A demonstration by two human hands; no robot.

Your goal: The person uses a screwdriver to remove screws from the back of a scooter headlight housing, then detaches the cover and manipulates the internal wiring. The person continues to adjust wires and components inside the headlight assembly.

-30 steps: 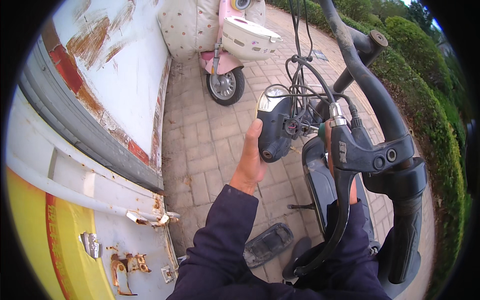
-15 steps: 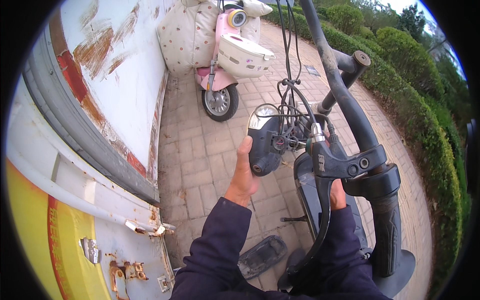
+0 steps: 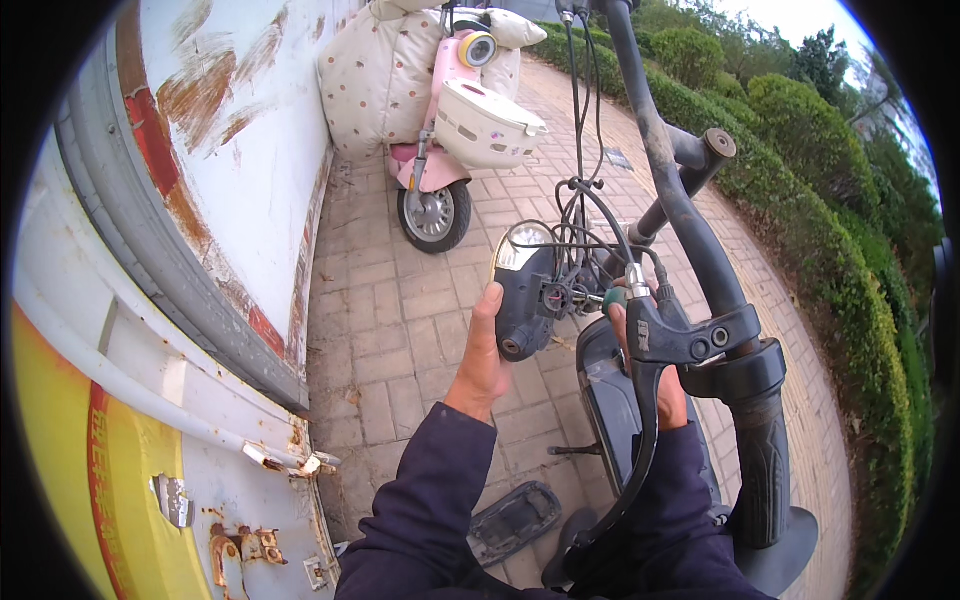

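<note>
My left hand (image 3: pixel 482 360) is closed round a headlight (image 3: pixel 524 300) with a black housing and a clear lens, thumb on its near left side. Wires (image 3: pixel 580 255) and cables bunch along the headlight's right side. My right hand (image 3: pixel 668 388) is partly hidden behind the black brake lever (image 3: pixel 655 400). Its fingers are closed on what looks like a screwdriver (image 3: pixel 615 298), with a green handle and a thin metal shaft directed left at the headlight's wired side. Contact at the tip is too small to make out. The handlebar (image 3: pixel 690 225) with its black grip (image 3: pixel 765 470) rises on the right.
A black scooter deck (image 3: pixel 612 400) lies below my hands, with a black plastic cover (image 3: pixel 515 522) on the paving. A pink scooter (image 3: pixel 435 180) with a white basket (image 3: pixel 490 125) stands ahead. Left is a rusty white metal panel (image 3: pixel 240 120); a hedge (image 3: pixel 800 200) runs along the right.
More of the green handle and my right fingers now shows beside the brake lever. The headlight sits slightly lower in view, still in my left hand.
</note>
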